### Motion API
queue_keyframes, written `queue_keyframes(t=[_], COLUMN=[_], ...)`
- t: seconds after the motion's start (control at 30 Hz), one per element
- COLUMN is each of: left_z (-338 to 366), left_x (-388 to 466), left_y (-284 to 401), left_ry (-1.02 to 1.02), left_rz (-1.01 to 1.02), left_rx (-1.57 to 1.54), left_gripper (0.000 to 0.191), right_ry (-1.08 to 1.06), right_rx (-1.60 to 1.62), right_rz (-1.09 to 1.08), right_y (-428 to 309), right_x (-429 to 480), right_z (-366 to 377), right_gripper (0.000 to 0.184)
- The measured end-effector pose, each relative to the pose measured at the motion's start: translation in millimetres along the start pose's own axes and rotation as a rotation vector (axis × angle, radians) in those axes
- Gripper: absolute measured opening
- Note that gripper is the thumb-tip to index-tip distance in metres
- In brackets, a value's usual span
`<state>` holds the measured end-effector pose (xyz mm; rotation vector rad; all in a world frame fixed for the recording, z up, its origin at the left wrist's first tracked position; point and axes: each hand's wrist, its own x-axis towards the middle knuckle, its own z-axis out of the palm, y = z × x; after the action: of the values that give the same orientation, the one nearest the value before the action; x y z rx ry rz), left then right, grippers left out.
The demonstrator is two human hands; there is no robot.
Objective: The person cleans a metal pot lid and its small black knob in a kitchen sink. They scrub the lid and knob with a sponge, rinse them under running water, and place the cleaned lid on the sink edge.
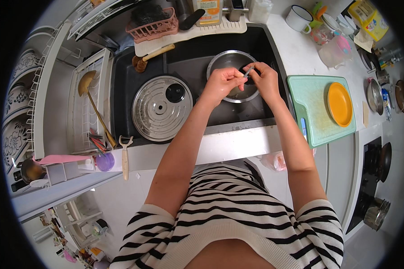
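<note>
Over a steel bowl [219,57] in the black sink, both of my hands meet. My left hand [226,82] pinches one end of a small, thin greyish item [248,71], too small to name. The fingers of my right hand [265,79] grip its other end. The bowl appears to hold some water, with a dark shape partly hidden behind my right fingers. Left of the bowl, a round steel lid [151,117] with a black knob lies in the sink.
A green cutting board [314,124] bearing an orange plate [340,104] lies right of the sink. A peeler [125,156] rests on the front edge. A wooden-handled brush [158,52] sits at the sink's back left, and a golden ladle [96,107] on the white rack.
</note>
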<state>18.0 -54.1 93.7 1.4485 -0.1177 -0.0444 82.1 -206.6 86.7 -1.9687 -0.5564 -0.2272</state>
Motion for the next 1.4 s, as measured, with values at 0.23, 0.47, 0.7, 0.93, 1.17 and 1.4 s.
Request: queue_keyframes(t=[0.23,0.47,0.7,0.93,1.17,1.4], left_z=[2.0,7.1,9.1,11.6,13.2,17.4], left_x=[-0.9,-4.5,-1.6,-4.8,-5.2,-1.3], left_y=[-1.5,13.4,13.5,10.7,11.0,8.3], left_ry=[0.050,0.063,-0.039,-0.018,0.101,0.272], left_rz=[0.008,-0.042,0.087,0.180,0.408,0.576], left_rx=[0.103,0.286,0.285,0.312,0.527,0.612], left_gripper=[0.011,0.014,0.008,0.015,0.012,0.029], right_ry=[-0.023,0.052,0.016,-0.087,-0.044,0.018], right_rx=[-0.241,-0.142,0.303,0.531,0.422,0.541], right_rz=[-0.201,-0.153,0.444,0.495,0.182,0.145], right_y=[-11.9,-11.4,-4.9,-13.2,-5.8,-16.2], right_x=[-2.6,-7.6,-2.6,-4.6,-5.9,-6.1], right_z=[-9.5,-7.9,2.2,-2.5,-1.8,1.2], right_gripper=[0.017,0.011,0.021,0.024,0.016,0.017])
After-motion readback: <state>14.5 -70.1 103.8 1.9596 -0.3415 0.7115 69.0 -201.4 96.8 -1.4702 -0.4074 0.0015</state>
